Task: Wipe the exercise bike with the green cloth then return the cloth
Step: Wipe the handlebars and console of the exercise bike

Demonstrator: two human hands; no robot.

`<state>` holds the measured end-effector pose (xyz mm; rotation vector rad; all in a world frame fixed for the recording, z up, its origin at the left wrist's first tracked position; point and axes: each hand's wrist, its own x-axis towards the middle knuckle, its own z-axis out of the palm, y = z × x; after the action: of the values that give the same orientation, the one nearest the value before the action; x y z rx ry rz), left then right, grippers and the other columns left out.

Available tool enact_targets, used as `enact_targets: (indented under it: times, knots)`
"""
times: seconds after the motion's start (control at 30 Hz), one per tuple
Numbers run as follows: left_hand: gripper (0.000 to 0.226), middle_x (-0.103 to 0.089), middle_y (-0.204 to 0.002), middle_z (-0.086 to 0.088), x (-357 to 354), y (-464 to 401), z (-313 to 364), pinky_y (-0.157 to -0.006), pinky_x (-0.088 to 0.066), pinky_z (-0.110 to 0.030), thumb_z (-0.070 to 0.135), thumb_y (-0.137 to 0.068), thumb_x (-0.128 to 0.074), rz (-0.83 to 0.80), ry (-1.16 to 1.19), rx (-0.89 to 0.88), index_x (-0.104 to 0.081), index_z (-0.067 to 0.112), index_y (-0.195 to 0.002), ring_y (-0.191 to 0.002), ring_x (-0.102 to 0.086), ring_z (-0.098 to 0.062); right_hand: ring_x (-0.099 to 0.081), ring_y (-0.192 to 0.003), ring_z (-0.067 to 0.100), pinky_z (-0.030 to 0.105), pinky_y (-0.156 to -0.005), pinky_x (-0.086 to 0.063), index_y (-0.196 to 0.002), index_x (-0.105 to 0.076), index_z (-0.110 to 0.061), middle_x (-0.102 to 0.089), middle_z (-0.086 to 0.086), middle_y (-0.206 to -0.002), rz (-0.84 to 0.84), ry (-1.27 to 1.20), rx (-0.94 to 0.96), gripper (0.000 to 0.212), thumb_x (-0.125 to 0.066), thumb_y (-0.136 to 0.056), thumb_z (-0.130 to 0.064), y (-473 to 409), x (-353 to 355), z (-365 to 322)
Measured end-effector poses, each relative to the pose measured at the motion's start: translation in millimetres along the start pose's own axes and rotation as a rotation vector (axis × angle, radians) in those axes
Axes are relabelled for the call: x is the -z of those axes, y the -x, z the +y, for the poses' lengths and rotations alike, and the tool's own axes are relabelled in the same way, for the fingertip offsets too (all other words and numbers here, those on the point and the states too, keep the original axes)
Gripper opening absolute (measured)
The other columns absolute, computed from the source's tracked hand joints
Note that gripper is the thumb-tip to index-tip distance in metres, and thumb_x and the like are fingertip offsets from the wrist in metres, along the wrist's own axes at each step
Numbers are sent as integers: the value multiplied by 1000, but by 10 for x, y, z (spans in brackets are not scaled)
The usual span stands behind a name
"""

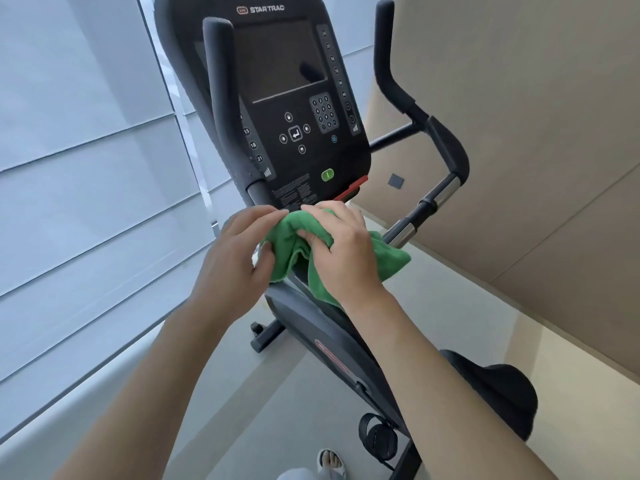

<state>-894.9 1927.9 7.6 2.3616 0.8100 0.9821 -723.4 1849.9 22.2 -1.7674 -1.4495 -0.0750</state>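
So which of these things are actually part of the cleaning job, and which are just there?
Part of the job:
- green cloth, bunched in both hands
- left hand
- right hand
- exercise bike, including its console, handlebars and seat

Just there:
- window blinds
- beige wall
- floor
- sandalled foot

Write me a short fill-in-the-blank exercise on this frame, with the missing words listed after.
1. Both hands grip a bunched cloth whose colour is ____.
2. The cloth is held just below the bike's ____, under its dark screen.
3. The oval button near the panel's bottom edge is ____ in colour.
4. The black seat appears at the lower ____ of the frame.

Missing words: green; console; green; right
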Motion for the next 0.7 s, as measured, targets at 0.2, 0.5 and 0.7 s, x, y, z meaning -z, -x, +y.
enact_targets:
  times: [0.2, 0.5, 0.7]
  knots:
    - [39, -56, -132, 12, -135, 46, -15, -106, -46, -36, 15, -95, -52, 73, 35, 29, -72, 29, -126, -131, -50, -11, -53, -118, 26, 28, -108, -43, -132, -72, -9, -67, 6, -129, 14, 70, 81, 39, -72, -94, -3, 292, 64, 180]
    - [19, -51, -138, 5, -128, 70, 39, -107, -36, -28, 33, -95, -71, 8, -3, 44, -77, 35, -113, -140, -45, -18, -53, -119, 28, 40, -107, -49, -129, -75, -10, -64, 5, -132, -41, 75, 132, 50, -65, -87, 16, 1029, 498, 509]
    - [24, -56, -134, 3, -78, 9, 98, -100, -40, -35, 21, -85, -85, -28, -34, 73, -80, 33, -104, -135, -49, -22, -55, -123, 26, 26, -107, -49, -130, -73, -12, -62, -1, -132, 27, 49, 77, 53, -72, -86, 17, 828, 908, 444]
